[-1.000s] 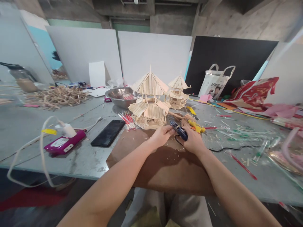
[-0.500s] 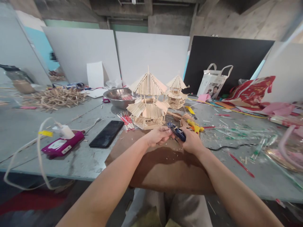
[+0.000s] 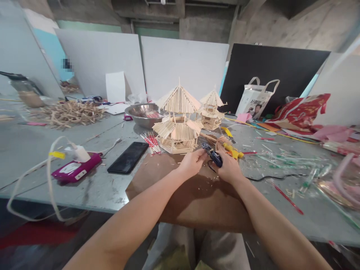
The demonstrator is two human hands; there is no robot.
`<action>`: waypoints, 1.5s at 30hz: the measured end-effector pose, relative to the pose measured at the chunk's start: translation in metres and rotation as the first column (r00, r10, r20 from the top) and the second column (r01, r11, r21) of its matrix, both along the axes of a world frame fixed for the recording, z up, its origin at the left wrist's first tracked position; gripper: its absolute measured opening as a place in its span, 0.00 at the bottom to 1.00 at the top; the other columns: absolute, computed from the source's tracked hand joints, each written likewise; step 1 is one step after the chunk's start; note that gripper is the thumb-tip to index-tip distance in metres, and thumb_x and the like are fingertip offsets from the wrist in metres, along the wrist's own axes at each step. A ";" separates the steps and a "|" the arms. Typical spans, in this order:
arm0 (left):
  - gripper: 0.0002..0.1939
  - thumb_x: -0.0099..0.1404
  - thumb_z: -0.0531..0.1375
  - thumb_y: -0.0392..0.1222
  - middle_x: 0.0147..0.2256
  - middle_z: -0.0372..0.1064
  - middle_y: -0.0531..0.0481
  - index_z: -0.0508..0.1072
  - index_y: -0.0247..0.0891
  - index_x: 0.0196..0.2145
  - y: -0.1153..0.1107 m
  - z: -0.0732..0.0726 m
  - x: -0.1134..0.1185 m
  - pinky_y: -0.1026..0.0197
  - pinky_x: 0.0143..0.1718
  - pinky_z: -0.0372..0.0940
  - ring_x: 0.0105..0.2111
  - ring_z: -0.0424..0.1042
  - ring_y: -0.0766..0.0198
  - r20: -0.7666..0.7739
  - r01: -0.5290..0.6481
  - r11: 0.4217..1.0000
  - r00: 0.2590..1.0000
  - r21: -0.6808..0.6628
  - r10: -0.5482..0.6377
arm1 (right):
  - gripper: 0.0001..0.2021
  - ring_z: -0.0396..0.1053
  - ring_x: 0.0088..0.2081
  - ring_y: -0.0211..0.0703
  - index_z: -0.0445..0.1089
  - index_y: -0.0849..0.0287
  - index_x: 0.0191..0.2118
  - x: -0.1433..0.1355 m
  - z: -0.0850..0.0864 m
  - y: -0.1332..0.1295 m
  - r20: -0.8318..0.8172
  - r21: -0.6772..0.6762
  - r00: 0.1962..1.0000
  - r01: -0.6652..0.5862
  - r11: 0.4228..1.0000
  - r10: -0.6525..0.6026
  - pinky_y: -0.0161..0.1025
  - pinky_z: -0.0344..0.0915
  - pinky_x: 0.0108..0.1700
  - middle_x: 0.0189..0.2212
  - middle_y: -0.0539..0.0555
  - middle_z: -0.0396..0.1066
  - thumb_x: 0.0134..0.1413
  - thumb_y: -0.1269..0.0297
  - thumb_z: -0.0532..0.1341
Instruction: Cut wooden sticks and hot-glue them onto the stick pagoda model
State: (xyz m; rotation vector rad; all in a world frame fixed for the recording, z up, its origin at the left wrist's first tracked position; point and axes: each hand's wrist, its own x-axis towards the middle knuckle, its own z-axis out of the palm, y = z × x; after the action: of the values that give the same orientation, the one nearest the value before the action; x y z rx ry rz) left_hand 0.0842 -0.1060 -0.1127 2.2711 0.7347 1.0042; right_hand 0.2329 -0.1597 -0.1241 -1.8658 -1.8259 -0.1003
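Observation:
My right hand (image 3: 230, 168) is closed around the dark blue handles of a pair of pliers (image 3: 216, 158), whose head points away and to the left. Close to the pliers' jaws, the fingertips of my left hand (image 3: 192, 164) are pinched together; whatever is between them is too small or hidden to make out. Both hands are above a brown board (image 3: 157, 178). Just beyond them stands a pavilion model (image 3: 178, 129) built of thin wooden sticks, with a pointed upper roof and a wider lower roof. Pale scraps lie on the board below the pliers.
A smaller stick pavilion (image 3: 211, 112) stands behind. Left are a phone (image 3: 128, 157), a purple power strip (image 3: 77, 168), red-and-white stick packs (image 3: 151, 142), a metal bowl (image 3: 140, 116) and a stick pile (image 3: 74, 113). A yellow glue gun (image 3: 234, 150) and plastic wrappers (image 3: 312, 174) lie right.
The view has shifted slightly. My left hand has moved a little right and its fingertips are at the pliers' head. A dark curved part now shows below the pliers. My right hand keeps its hold.

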 end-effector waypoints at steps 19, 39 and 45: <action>0.16 0.56 0.52 0.52 0.14 0.49 0.59 0.65 0.34 0.25 0.010 0.002 -0.004 0.70 0.15 0.44 0.13 0.46 0.75 0.193 0.290 0.807 0.956 -0.514 -0.221 | 0.12 0.68 0.33 0.49 0.62 0.58 0.37 0.000 0.000 -0.001 0.057 -0.009 0.998 -0.010 1.000 0.010 0.38 0.57 0.31 0.31 0.56 0.70 0.43 0.62 0.55; 0.16 0.54 0.55 0.52 0.11 0.44 0.61 0.66 0.34 0.24 0.006 0.004 -0.003 0.69 0.13 0.38 0.11 0.41 0.77 0.258 0.320 0.730 0.945 -0.604 -0.201 | 0.17 0.65 0.39 0.48 0.61 0.60 0.42 0.006 -0.004 0.004 -0.057 0.051 0.992 -0.106 0.993 0.109 0.40 0.59 0.38 0.36 0.56 0.69 0.42 0.66 0.56; 0.15 0.51 0.57 0.51 0.10 0.44 0.62 0.64 0.35 0.25 0.006 0.002 -0.007 0.71 0.11 0.33 0.10 0.37 0.78 0.363 0.452 0.459 0.891 -0.765 -0.273 | 0.21 0.63 0.41 0.47 0.58 0.60 0.45 0.008 -0.004 0.004 -0.084 0.083 0.977 -0.191 0.978 0.198 0.40 0.58 0.41 0.40 0.57 0.66 0.40 0.69 0.56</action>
State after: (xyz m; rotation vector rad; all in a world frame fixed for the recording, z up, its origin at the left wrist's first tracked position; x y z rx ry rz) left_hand 0.0776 -0.0998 -0.1111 1.3401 0.4454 0.4586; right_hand 0.2407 -0.1554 -0.1280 -1.6049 -1.9034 -0.0117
